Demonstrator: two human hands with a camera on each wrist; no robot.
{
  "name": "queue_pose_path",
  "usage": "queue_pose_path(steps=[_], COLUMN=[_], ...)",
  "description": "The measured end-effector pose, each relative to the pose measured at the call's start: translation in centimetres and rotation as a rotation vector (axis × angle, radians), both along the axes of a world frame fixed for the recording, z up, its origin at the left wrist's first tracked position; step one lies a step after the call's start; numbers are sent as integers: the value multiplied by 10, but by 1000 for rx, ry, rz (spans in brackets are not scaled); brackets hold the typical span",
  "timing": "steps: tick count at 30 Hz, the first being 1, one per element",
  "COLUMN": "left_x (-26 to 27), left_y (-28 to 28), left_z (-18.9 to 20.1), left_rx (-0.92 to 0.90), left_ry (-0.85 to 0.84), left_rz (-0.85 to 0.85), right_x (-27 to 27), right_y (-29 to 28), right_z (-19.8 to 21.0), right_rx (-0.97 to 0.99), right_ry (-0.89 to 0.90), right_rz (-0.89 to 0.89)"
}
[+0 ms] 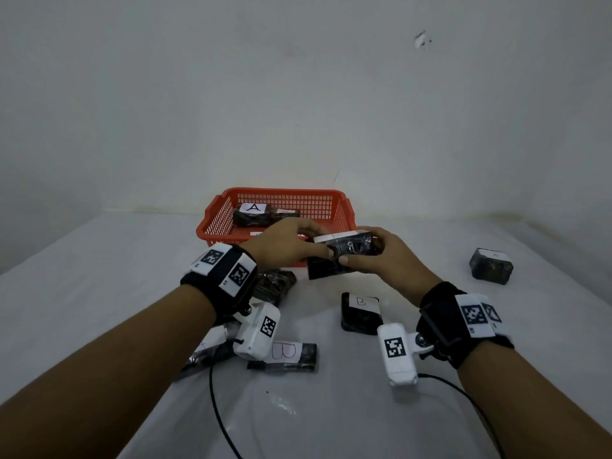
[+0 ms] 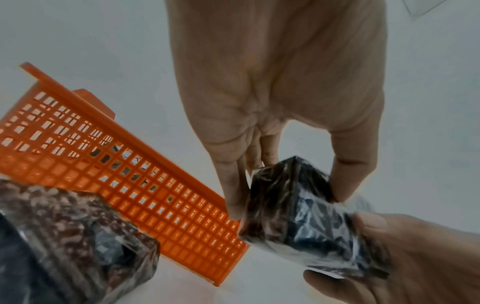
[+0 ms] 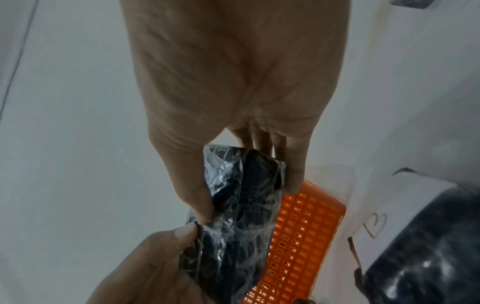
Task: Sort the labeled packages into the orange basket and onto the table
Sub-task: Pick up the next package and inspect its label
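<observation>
Both hands hold one dark plastic-wrapped package (image 1: 347, 250) above the table, just in front of the orange basket (image 1: 215, 223). My left hand (image 1: 291, 243) pinches its left end (image 2: 283, 195); my right hand (image 1: 374, 253) grips its right end (image 3: 241, 205). Its white label faces up and away, so I cannot read the letter. Inside the basket (image 2: 103, 164) lies a package marked A (image 1: 253, 213). The basket (image 3: 306, 236) also shows past the held package in the right wrist view.
On the white table (image 1: 99, 276) lie a package marked B (image 1: 361, 313), another B package (image 1: 284, 356), an A package (image 1: 491, 265) at the right, a dark package (image 1: 275, 283) under my left wrist and one more (image 1: 205, 352) at the left. Black cables trail near the front edge.
</observation>
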State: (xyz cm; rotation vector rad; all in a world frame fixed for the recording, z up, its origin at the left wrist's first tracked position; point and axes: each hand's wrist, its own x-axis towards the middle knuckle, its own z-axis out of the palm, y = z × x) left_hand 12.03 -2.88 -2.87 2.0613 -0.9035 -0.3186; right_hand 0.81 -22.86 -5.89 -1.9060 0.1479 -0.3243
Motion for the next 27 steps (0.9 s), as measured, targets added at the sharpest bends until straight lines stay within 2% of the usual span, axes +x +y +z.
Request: queue_pose_path(steps=[5, 12, 18, 21, 27], left_x=[-9, -22, -32, -34, -36], left_y=[7, 19, 21, 22, 24], left_z=[-3, 2, -1, 0, -4], left_rx=[-108, -186, -275, -301, -361], left_ry=[95, 128, 306, 247, 331], left_rz=[-14, -25, -79, -26, -91], right_x=[-9, -11, -15, -17, -19], right_y=[1, 2, 2, 4, 5], right_z=[2, 4, 9, 11, 10], right_rx=[140, 196, 282, 276, 250], right_ry=[-59, -12, -78, -54, -53], right_rz=[67, 151, 129, 165, 156])
